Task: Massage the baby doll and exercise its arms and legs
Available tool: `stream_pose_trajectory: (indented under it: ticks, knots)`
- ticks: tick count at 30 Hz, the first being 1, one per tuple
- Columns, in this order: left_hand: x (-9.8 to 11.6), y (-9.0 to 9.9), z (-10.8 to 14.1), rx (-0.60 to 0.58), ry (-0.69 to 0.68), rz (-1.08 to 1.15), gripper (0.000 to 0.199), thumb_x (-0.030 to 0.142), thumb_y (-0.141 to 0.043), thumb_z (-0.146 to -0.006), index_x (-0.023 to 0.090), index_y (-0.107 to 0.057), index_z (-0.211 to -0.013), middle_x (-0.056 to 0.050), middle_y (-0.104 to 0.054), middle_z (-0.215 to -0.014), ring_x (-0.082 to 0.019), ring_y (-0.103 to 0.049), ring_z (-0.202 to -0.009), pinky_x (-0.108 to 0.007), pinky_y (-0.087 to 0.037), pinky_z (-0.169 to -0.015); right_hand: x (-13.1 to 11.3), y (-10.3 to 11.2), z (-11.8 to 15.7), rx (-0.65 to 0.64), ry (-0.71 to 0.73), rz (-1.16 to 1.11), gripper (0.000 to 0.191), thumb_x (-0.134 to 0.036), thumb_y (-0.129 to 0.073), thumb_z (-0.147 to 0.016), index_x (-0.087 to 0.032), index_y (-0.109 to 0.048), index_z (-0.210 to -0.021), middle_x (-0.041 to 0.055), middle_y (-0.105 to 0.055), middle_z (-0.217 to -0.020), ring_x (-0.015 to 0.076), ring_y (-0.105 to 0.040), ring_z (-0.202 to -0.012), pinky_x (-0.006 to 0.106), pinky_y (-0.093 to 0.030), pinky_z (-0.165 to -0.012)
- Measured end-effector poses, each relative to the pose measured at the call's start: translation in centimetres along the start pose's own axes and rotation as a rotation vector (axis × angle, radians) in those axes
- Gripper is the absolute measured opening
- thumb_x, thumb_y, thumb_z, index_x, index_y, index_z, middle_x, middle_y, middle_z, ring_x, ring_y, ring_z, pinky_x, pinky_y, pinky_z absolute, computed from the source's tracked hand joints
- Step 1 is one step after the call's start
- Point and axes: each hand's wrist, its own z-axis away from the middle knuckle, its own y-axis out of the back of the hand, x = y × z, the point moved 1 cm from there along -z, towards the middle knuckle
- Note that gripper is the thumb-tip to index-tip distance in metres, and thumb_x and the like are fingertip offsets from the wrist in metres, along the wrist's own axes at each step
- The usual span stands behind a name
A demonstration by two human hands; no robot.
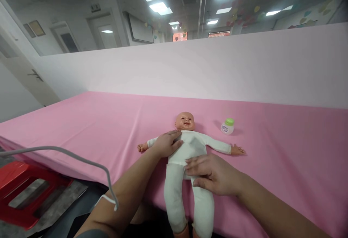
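Note:
A baby doll [191, 145] with a white cloth body lies on its back on the pink sheet [108, 122], its head away from me and its arms spread. My left hand [166, 143] rests on the doll's chest and shoulder at the left, fingers stretched out. Lower down, my right hand [208, 172] lies over the doll's hip and lower belly, with the fingers extended and slightly bent. The doll's feet reach the near edge of the table. To the right of its head stands a small clear jar with a green lid [227, 126], apart from both hands.
A white wall [190, 71] with glass above it runs behind the table. On the floor at the left is a red plastic stool [24, 191]. A grey cable [67, 152] crosses in front of my left forearm. A door [29, 67] stands at the far left.

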Motion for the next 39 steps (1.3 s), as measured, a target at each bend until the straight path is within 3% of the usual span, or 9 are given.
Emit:
stream_pose_trajectory:
  ticks: [6,9,12,19,24,27,31,34,39]
  knots:
    - [0.3,-0.4,-0.1,0.018,0.004,0.008,0.057,0.049,-0.045,-0.105,0.017,-0.055,-0.152,-0.01,-0.057,-0.155,-0.026,-0.052,-0.145,-0.039,-0.042,-0.121,1.7,-0.6,-0.6,-0.018,-0.176,0.231,0.066,-0.06,-0.059,-0.1,-0.021,-0.055,-0.153,0.0115,-0.051,-0.159,0.0317,-0.043,-0.151,0.055,-0.025,-0.129]
    - [0.3,-0.5,0.0,0.017,-0.005,0.01,0.057,0.05,-0.043,-0.106,0.018,-0.054,-0.152,-0.011,-0.057,-0.155,-0.027,-0.051,-0.146,-0.041,-0.041,-0.122,3.4,-0.2,-1.1,0.016,-0.296,0.337,0.076,-0.067,-0.05,-0.101,-0.02,-0.043,-0.161,0.0116,-0.041,-0.166,0.0318,-0.033,-0.156,0.054,-0.022,-0.13]
    - [0.4,-0.5,0.0,0.015,-0.019,0.007,0.058,0.05,-0.042,-0.106,0.016,-0.054,-0.151,-0.012,-0.057,-0.155,-0.027,-0.05,-0.147,-0.041,-0.04,-0.122,5.3,0.2,-1.7,0.046,-0.391,0.433,0.08,-0.071,-0.044,-0.101,-0.018,-0.041,-0.162,0.0116,-0.036,-0.168,0.0312,-0.031,-0.157,0.052,-0.02,-0.13]
    - [0.7,-0.4,0.0,-0.01,0.006,0.011,0.06,0.049,-0.041,-0.105,0.015,-0.053,-0.153,-0.013,-0.055,-0.156,-0.028,-0.049,-0.148,-0.042,-0.039,-0.123,8.1,1.1,-1.4,0.134,-0.59,0.492,0.083,-0.07,-0.037,-0.102,-0.011,-0.041,-0.16,0.0178,-0.043,-0.164,0.0346,-0.039,-0.152,0.052,-0.028,-0.125]
    - [0.6,-0.5,0.0,-0.012,0.034,0.021,0.06,0.05,-0.042,-0.105,0.017,-0.053,-0.153,-0.011,-0.054,-0.158,-0.028,-0.048,-0.148,-0.042,-0.037,-0.124,7.3,2.2,-0.3,0.154,-0.714,0.482,0.072,-0.069,-0.034,-0.102,-0.017,-0.056,-0.147,0.0172,-0.064,-0.144,0.0377,-0.06,-0.129,0.053,-0.042,-0.109]
    - [0.7,-0.5,0.0,0.0,0.03,0.023,0.06,0.049,-0.042,-0.105,0.015,-0.053,-0.153,-0.012,-0.054,-0.157,-0.027,-0.048,-0.149,-0.042,-0.037,-0.124,6.6,2.6,0.1,0.161,-0.759,0.504,0.068,-0.07,-0.033,-0.102,-0.019,-0.064,-0.135,0.0169,-0.071,-0.131,0.0382,-0.065,-0.117,0.052,-0.046,-0.099]
    - [1.1,0.3,0.3,0.033,0.058,0.033,0.056,0.049,-0.044,-0.104,0.019,-0.058,-0.149,-0.009,-0.057,-0.156,-0.027,-0.05,-0.147,-0.042,-0.038,-0.123,6.6,3.1,0.9,0.201,-0.761,0.454,0.069,-0.072,-0.034,-0.101,-0.021,-0.065,-0.136,0.0146,-0.07,-0.136,0.0366,-0.064,-0.123,0.049,-0.047,-0.1]
    - [0.9,1.8,1.3,0.078,0.142,0.044,0.048,0.045,-0.045,-0.104,0.023,-0.065,-0.141,-0.007,-0.066,-0.146,-0.029,-0.058,-0.139,-0.044,-0.041,-0.12,7.4,4.0,2.2,0.284,-0.869,0.386,0.076,-0.075,-0.034,-0.099,-0.021,-0.057,-0.148,0.0139,-0.059,-0.153,0.0384,-0.056,-0.137,0.051,-0.046,-0.106]
    - [-1.7,4.3,5.0,0.194,0.42,0.021,0.045,0.027,-0.045,-0.099,0.023,-0.069,-0.137,-0.007,-0.071,-0.137,-0.031,-0.063,-0.128,-0.044,-0.049,-0.107,9.6,5.8,5.2,0.33,-1.022,0.32,0.075,-0.071,-0.041,-0.098,-0.021,-0.055,-0.151,0.0154,-0.059,-0.152,0.0409,-0.057,-0.137,0.057,-0.046,-0.108]
